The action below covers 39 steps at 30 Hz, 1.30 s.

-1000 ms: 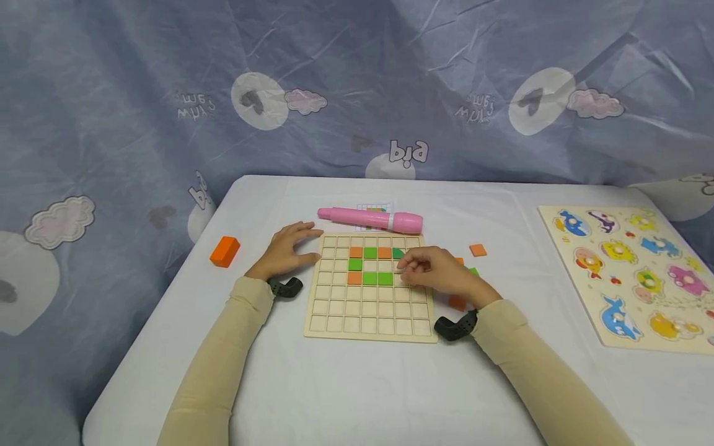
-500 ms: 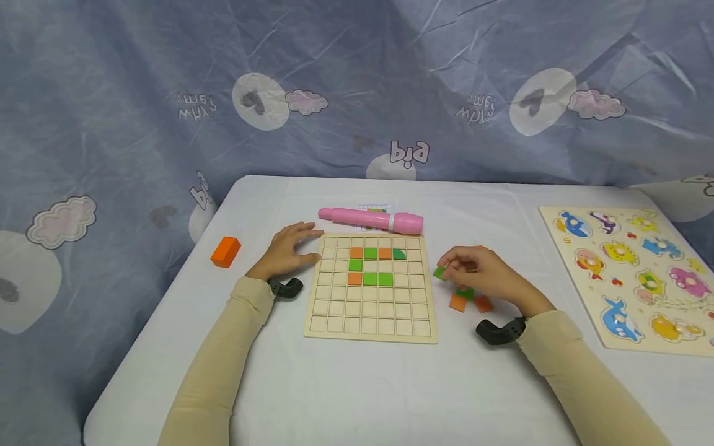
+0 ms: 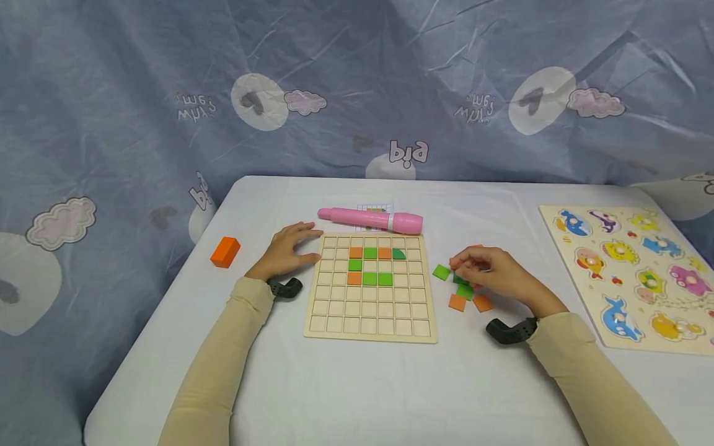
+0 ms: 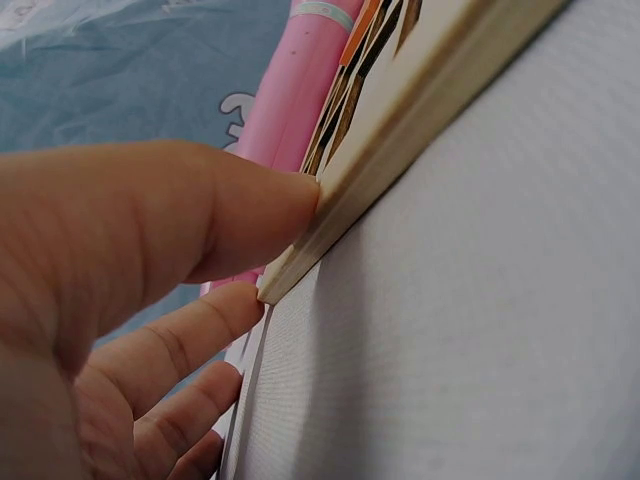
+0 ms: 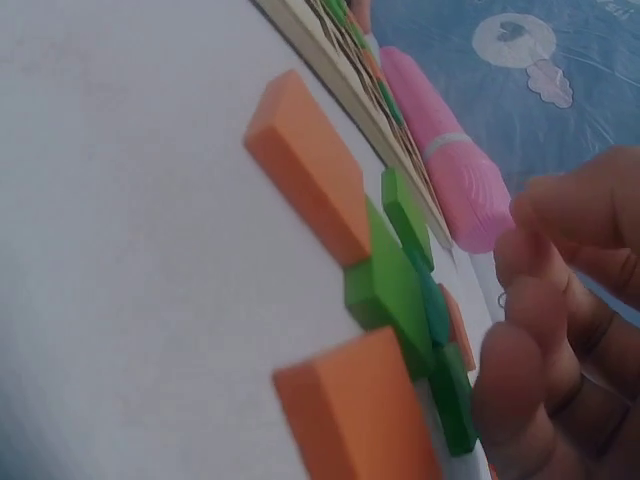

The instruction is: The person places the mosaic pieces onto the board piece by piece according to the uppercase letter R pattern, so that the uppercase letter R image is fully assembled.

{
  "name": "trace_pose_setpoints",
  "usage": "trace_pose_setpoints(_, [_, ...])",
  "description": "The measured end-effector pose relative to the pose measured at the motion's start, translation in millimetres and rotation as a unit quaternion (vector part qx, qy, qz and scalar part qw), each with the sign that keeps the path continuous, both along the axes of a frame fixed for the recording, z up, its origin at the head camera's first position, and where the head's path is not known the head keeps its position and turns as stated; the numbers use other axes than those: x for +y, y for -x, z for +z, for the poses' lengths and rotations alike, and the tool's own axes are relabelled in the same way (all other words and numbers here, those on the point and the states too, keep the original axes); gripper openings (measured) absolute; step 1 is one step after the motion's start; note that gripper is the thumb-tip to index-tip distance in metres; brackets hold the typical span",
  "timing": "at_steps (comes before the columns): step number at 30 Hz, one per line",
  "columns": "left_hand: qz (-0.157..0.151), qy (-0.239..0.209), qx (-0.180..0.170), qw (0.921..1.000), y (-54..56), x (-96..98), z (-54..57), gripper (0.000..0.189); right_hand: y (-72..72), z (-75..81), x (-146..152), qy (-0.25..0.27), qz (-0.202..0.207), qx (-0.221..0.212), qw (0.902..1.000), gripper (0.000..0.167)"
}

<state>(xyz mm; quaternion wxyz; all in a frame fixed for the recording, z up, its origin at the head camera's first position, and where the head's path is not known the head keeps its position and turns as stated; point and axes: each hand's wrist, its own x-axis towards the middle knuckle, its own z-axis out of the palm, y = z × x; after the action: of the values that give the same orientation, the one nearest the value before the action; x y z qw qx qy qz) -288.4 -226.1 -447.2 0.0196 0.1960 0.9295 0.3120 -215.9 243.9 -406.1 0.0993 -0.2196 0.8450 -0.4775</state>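
A wooden grid board (image 3: 368, 310) lies mid-table, with several orange and green square tiles (image 3: 370, 279) and a dark green rounded tile (image 3: 398, 254) in its cells. My left hand (image 3: 284, 251) is at its far left corner; the left wrist view shows thumb and index fingertips against the board's edge (image 4: 370, 170). To the right of the board, my right hand (image 3: 502, 275) is over loose tiles, fingers loosely bent and nothing seen between them. Near its fingertips are a green tile (image 3: 442, 272) and a dark green piece (image 3: 460, 279). Orange tiles (image 3: 457, 302) lie nearer the front.
A thick pink pen-shaped toy (image 3: 368, 218) lies across a printed pattern card (image 3: 375, 207) behind the board. An orange block (image 3: 225, 252) is at the left. On the right lies a wooden animal puzzle (image 3: 591, 297). A patterned blue cloth (image 3: 357, 74) hangs behind the table.
My right hand has left the board and moved right to the loose tiles. A green tile at its fingertips half a second ago now lies apart on the table. My left hand stays put.
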Motion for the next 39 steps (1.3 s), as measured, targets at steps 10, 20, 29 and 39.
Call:
trace_pose_setpoints(10, [0.002,-0.001,-0.002,1.0,-1.0,0.4,0.4,0.062,2.6,-0.1,5.0,-0.123,-0.027,0.024,0.9918,0.023])
trace_pose_setpoints(20, [0.0,0.002,-0.003,1.0,1.8,-1.7,-1.9,0.063,5.1,-3.0,3.7,-0.137,-0.008,0.024,0.9903,0.032])
trace_pose_setpoints(29, [0.001,0.0,-0.004,1.0,1.6,-0.6,-2.5,0.063,4.2,-1.5,4.7,-0.145,0.007,0.029,0.989,0.027])
trace_pose_setpoints(39, [0.002,-0.003,-0.002,1.0,0.5,0.2,-1.5,0.062,3.6,2.8,9.4,-0.124,-0.006,0.003,0.9922,0.016])
